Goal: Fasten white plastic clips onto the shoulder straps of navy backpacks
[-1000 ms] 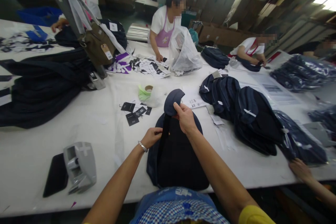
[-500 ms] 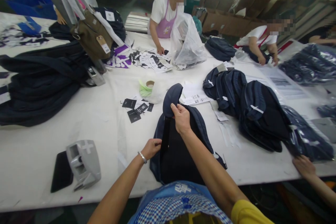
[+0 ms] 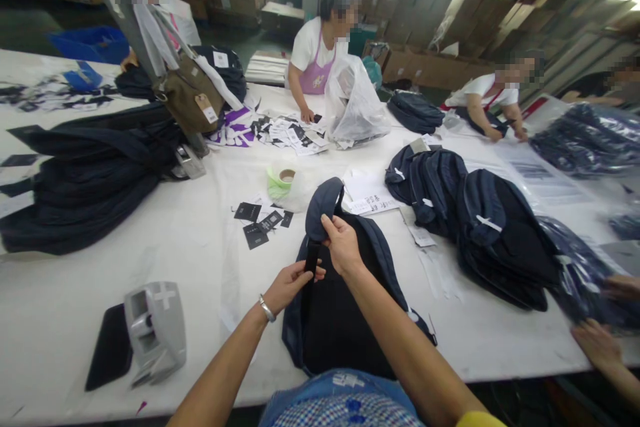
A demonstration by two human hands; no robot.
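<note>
A navy backpack (image 3: 350,320) lies on the table right in front of me, its black back panel facing up. My right hand (image 3: 341,245) pinches the lower part of its padded shoulder strap (image 3: 324,203), which is raised and curved over. Just below and to the left, my left hand (image 3: 290,285) grips the black webbing (image 3: 313,257) that runs down from that strap. A silver bracelet sits on my left wrist. Several black hang tags (image 3: 257,233) lie left of the strap, near a roll of tape (image 3: 287,177).
Stacked navy backpacks (image 3: 480,227) stand to the right, with plastic-wrapped ones beyond. A grey tape dispenser (image 3: 157,327) and a black phone (image 3: 109,347) rest at left. More dark bags (image 3: 90,173) lie farther left. Co-workers stand across the table; another person's hands (image 3: 597,343) reach in at right.
My left hand has moved up and slightly right along the webbing, closer to my right hand. The right hand keeps its hold on the strap. The camera view has tilted upward.
</note>
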